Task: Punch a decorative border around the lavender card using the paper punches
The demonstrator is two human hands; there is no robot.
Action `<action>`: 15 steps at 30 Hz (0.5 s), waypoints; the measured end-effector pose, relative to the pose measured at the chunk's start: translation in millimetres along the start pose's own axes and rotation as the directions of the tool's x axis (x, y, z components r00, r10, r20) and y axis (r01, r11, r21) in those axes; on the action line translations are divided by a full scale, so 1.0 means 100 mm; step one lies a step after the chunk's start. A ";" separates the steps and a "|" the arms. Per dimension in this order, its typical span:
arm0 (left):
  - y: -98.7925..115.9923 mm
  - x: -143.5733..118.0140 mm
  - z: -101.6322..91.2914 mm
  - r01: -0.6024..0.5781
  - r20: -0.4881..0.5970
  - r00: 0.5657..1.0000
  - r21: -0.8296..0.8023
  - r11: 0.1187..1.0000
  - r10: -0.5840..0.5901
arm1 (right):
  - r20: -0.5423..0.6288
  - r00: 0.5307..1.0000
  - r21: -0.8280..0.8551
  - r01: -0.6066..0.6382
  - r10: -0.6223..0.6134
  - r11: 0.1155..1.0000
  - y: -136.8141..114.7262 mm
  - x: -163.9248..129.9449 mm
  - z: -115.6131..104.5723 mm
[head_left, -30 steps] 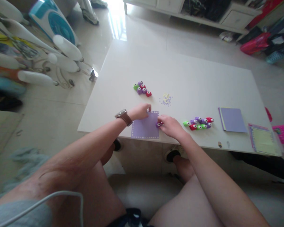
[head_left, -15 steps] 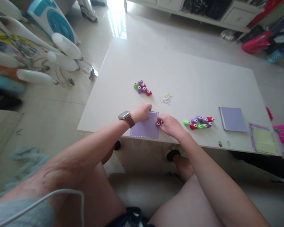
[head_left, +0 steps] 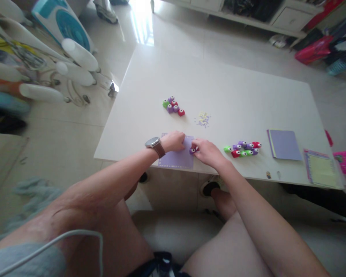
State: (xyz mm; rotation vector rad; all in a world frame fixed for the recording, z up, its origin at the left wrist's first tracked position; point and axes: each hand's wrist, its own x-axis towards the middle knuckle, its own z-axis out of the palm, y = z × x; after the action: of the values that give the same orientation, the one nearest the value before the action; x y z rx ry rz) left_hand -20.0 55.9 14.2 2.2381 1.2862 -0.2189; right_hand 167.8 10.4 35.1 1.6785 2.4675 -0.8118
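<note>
A purple paper sheet (head_left: 175,158) with small punched shapes along its borders lies at the table's front edge. My left hand (head_left: 174,141), with a watch on the wrist, rests on the sheet's upper part, its fingers curled and pressing on the paper. At the sheet's right edge my right hand (head_left: 207,151) is closed around a small purple craft punch (head_left: 192,150), which sits against the paper. Past the sheet lies a little heap of yellow and purple paper bits (head_left: 203,119).
Craft punches in green, purple and red form one group (head_left: 173,106) beyond my left hand and another (head_left: 242,149) to the right. A stack of coloured paper (head_left: 284,145) and a packet of bordered sheets (head_left: 321,169) lie farther right on the white table (head_left: 219,92).
My left hand has shifted slightly down and right over the sheet, uncovering its top left border. My right hand and the punch stay at the right edge.
</note>
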 end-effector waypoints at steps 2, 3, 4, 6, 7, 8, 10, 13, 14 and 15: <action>0.00 0.01 0.01 -0.006 0.016 1.000 0.014 1.000 0.005 | 0.000 1.000 0.009 0.008 -0.008 1.000 0.00 0.00 0.00; 0.01 0.01 0.00 -0.005 0.016 1.000 0.021 1.000 0.005 | 0.002 1.000 0.017 0.013 -0.013 1.000 0.00 0.00 0.00; 0.01 0.01 0.00 -0.005 0.014 1.000 0.029 1.000 0.005 | 0.003 1.000 0.027 0.016 -0.016 1.000 0.00 0.00 -0.01; 0.02 0.00 0.00 -0.005 0.011 1.000 0.039 0.999 0.005 | 0.006 1.000 0.045 0.020 -0.020 0.999 0.00 0.00 -0.01; 0.03 0.00 0.00 -0.007 0.013 1.000 0.041 0.999 0.007 | 0.008 1.000 0.053 0.022 -0.022 0.998 0.00 0.00 -0.01; 0.03 0.00 -0.01 -0.009 0.015 1.000 0.042 0.999 0.008 | 0.008 1.000 0.059 0.024 -0.024 0.998 0.01 0.00 -0.01; 0.03 0.00 -0.01 -0.010 0.019 1.000 0.042 0.999 0.010 | 0.006 1.000 0.065 0.027 -0.028 0.998 0.01 0.00 -0.01; 0.02 0.00 -0.01 -0.015 0.021 1.000 0.039 0.999 0.014 | 0.001 0.999 0.061 0.032 -0.033 0.998 0.01 0.00 0.00; 0.02 0.01 -0.01 -0.017 0.020 1.000 0.040 0.999 0.016 | 0.002 0.999 0.059 0.033 -0.033 0.998 0.01 0.01 0.00; 0.02 0.01 0.00 -0.018 0.019 1.000 0.042 0.999 0.017 | 0.003 0.999 0.058 0.034 -0.034 0.998 0.01 0.01 -0.01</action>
State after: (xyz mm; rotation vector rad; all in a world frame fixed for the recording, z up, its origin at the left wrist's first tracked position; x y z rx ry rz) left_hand -18.1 56.2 14.7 2.2761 1.2625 -0.2619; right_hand 168.7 11.5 35.0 1.6549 2.4996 -0.8976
